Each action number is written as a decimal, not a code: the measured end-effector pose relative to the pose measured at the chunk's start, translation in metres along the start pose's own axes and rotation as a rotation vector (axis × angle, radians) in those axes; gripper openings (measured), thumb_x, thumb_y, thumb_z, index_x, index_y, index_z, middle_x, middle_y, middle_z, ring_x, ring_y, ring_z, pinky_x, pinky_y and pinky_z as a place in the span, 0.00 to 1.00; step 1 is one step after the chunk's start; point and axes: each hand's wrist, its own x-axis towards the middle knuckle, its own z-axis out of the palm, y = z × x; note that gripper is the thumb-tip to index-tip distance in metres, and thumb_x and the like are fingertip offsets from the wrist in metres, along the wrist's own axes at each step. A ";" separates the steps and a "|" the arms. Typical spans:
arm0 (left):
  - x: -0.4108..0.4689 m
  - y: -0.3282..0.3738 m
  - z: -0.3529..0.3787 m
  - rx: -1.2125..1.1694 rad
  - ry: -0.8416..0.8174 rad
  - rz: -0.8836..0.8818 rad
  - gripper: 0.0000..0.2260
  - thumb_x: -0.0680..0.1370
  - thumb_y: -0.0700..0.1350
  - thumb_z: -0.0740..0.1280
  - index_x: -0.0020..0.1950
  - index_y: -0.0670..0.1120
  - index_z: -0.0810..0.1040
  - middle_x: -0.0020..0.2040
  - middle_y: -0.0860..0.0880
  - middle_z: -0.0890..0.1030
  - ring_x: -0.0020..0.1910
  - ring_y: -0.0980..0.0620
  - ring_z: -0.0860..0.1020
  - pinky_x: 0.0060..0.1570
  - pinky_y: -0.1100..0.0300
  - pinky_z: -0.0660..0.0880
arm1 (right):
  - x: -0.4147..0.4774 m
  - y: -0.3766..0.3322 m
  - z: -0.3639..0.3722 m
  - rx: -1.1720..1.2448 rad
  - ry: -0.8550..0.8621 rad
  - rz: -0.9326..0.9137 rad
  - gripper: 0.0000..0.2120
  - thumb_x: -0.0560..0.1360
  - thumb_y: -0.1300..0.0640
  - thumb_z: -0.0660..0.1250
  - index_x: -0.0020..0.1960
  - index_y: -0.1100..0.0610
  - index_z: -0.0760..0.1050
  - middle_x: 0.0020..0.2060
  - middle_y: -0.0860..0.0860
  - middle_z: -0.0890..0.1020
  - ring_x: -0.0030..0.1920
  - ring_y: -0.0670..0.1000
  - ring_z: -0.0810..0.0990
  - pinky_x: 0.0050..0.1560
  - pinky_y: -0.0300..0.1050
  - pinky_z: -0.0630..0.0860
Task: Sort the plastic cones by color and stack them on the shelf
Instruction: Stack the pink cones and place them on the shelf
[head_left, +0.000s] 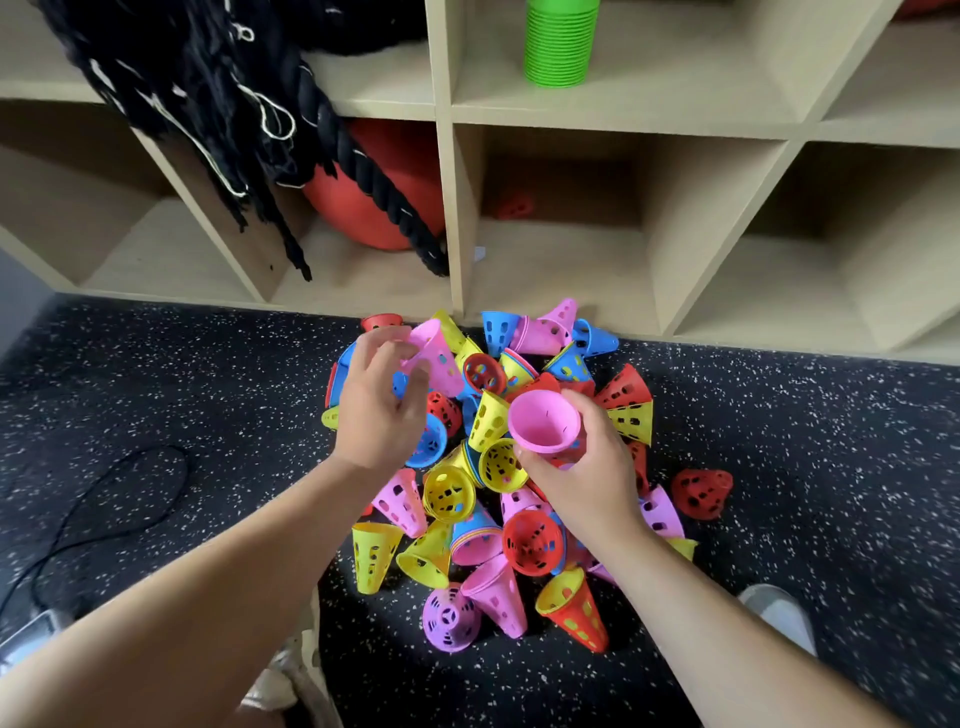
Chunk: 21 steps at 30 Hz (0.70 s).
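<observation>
A heap of perforated plastic cones (488, 483) in pink, yellow, red and blue lies on the dark speckled floor in front of the shelf. My right hand (582, 478) grips a pink cone (543, 423) over the middle of the heap, its wide mouth facing up at me. My left hand (382, 410) pinches a second pink cone (434, 356) at the heap's far left, its tip pointing away. A tall stack of green cones (558, 41) stands in an upper shelf compartment.
The wooden cubby shelf (457, 218) fills the back. A red ball (379, 192) and black ropes (218, 104) occupy the left compartments; one red cone (514, 207) sits deep in the middle lower one. A black cable (104, 509) lies on the floor at left.
</observation>
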 end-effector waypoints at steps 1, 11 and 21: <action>0.002 0.009 0.002 -0.033 0.028 0.053 0.05 0.79 0.36 0.67 0.53 0.38 0.79 0.60 0.45 0.76 0.55 0.66 0.73 0.55 0.67 0.73 | 0.001 0.000 0.000 0.000 0.003 0.001 0.31 0.65 0.50 0.81 0.65 0.49 0.74 0.54 0.38 0.76 0.54 0.38 0.74 0.52 0.24 0.68; -0.001 0.050 0.015 -0.183 -0.459 0.455 0.14 0.78 0.46 0.65 0.57 0.38 0.81 0.67 0.42 0.74 0.63 0.46 0.77 0.59 0.53 0.76 | 0.006 -0.006 0.004 0.064 -0.019 0.002 0.33 0.64 0.41 0.77 0.66 0.48 0.72 0.55 0.40 0.81 0.52 0.37 0.80 0.50 0.29 0.73; -0.028 -0.060 0.007 0.339 -0.312 -0.505 0.06 0.76 0.41 0.64 0.41 0.44 0.78 0.38 0.50 0.77 0.39 0.44 0.77 0.35 0.56 0.68 | 0.005 0.009 0.006 0.072 -0.005 0.079 0.43 0.62 0.46 0.81 0.72 0.40 0.64 0.64 0.39 0.76 0.59 0.48 0.81 0.57 0.45 0.80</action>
